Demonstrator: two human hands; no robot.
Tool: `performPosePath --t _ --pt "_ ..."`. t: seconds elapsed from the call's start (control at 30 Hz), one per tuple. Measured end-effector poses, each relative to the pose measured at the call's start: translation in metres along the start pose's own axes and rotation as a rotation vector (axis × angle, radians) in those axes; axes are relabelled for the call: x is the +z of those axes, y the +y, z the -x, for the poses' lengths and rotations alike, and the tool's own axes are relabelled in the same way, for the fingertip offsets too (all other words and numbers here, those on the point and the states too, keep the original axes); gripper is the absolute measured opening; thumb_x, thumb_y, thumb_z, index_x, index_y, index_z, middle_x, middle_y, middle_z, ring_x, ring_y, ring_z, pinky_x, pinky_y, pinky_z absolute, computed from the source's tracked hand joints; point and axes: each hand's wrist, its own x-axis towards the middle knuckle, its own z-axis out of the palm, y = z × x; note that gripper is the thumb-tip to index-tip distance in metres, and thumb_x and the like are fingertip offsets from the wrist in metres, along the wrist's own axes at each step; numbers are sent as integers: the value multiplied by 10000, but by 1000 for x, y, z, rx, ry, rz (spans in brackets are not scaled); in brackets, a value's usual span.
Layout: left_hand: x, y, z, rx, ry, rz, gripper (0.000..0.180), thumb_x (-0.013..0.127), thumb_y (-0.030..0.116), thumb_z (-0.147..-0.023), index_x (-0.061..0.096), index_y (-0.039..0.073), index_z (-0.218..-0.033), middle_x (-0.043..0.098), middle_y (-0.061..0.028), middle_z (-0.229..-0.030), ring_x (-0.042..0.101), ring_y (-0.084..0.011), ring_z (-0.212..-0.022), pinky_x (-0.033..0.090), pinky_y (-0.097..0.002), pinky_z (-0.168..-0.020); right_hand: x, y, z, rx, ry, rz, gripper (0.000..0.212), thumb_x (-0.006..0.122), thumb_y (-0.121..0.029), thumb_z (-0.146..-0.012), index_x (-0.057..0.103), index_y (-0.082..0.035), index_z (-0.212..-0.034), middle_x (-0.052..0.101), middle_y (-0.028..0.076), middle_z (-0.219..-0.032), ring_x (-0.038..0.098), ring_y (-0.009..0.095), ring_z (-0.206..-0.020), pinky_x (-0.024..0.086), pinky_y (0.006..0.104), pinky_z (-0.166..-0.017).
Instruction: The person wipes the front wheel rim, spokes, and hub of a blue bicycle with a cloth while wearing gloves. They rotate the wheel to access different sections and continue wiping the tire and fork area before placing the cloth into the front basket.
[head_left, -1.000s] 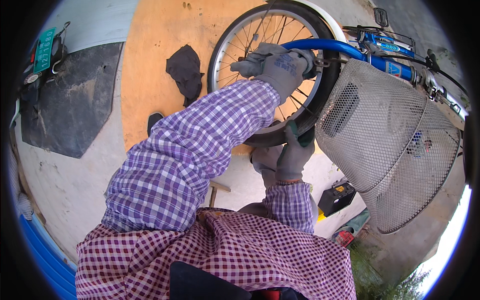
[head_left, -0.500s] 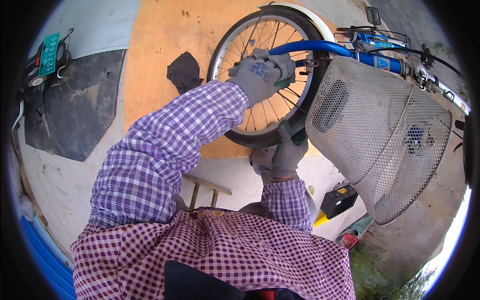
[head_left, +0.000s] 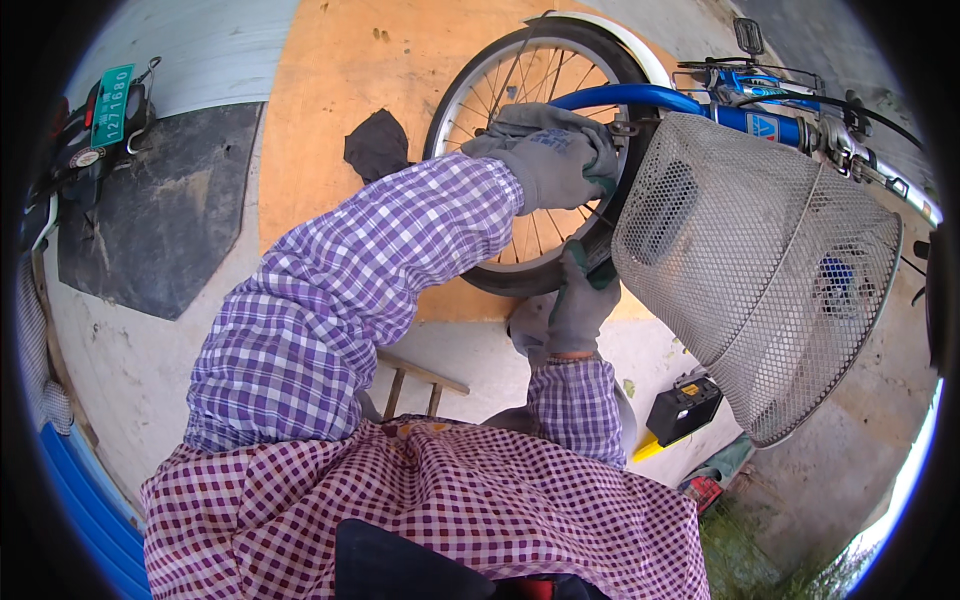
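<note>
The front wheel (head_left: 455, 105) of a blue bicycle stands ahead of me, with a black tyre, silver rim and thin spokes. My left hand (head_left: 562, 168), in a grey work glove, is closed round a bunched grey cloth (head_left: 518, 124). It presses the cloth in near the wheel's middle, below the blue fork (head_left: 640, 93), and hides the hub. Down at the tyre's near side, my gloved right hand (head_left: 583, 305) is closed on the tyre (head_left: 520, 278), thumb uppermost. A silver wire-mesh basket (head_left: 760, 260) hangs right beside that hand.
An orange board (head_left: 320, 130) lies under the wheel, with a dark crumpled cloth (head_left: 378, 146) on it. A black case (head_left: 685, 408) stands at the lower right. A small wooden frame (head_left: 425, 376) is near my knees. At far left is a parked vehicle (head_left: 95, 140) with a green plate.
My left hand and the cloth have moved right and slightly down across the spokes, toward the fork. My right hand stays on the tyre. The view has shifted slightly.
</note>
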Motion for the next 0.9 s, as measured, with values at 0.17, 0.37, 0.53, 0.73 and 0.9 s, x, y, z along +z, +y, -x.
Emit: performPosePath --t 0.17,0.37,0.53,0.73,0.9 --pt "-3 -4 -6 -16 -118 -111 551 628 390 -920 597 20 -1327 630 -198 -1317 618 -311 -1215 466 -403 -1032 -3 7 0 -44 -28 -14 484 763 -10 -826 561 87 -1256 648 125 -1179 635 215 -1021 502 315 -912" --pt "-8 -11 -45 -116 -330 -633 474 536 374 -983 580 88 -1358 690 -149 -1229 622 -242 -1221 276 -642 -1127 1 11 4 -77 -91 -32 474 754 0 -821 567 83 -1248 650 131 -1162 636 221 -1027 505 316 -907" --pt "14 -26 -82 -67 -590 -1050 534 524 375 -1002 467 141 -1479 567 -82 -1432 524 -213 -1343 297 -469 -1184 6 9 8 -61 -77 -55 458 754 -3 -818 579 78 -1233 651 121 -1147 632 205 -1007 510 307 -873" --pt "8 -25 -73 47 -373 -720 433 580 177 -952 564 40 -1363 676 -93 -1255 631 -271 -1180 392 -639 -1064 4 1 1 -25 -54 13 476 772 -26 -814 572 84 -1232 643 119 -1152 635 202 -981 511 301 -852" --pt "-35 -40 -32 -41 -349 786 254 585 120 -961 651 -13 -1168 689 -97 -929 632 -145 -763 532 -288 -695 11 -1 -4 6 -19 89 394 721 67 -825 582 50 -1194 633 90 -1090 629 170 -883 514 291 -751"
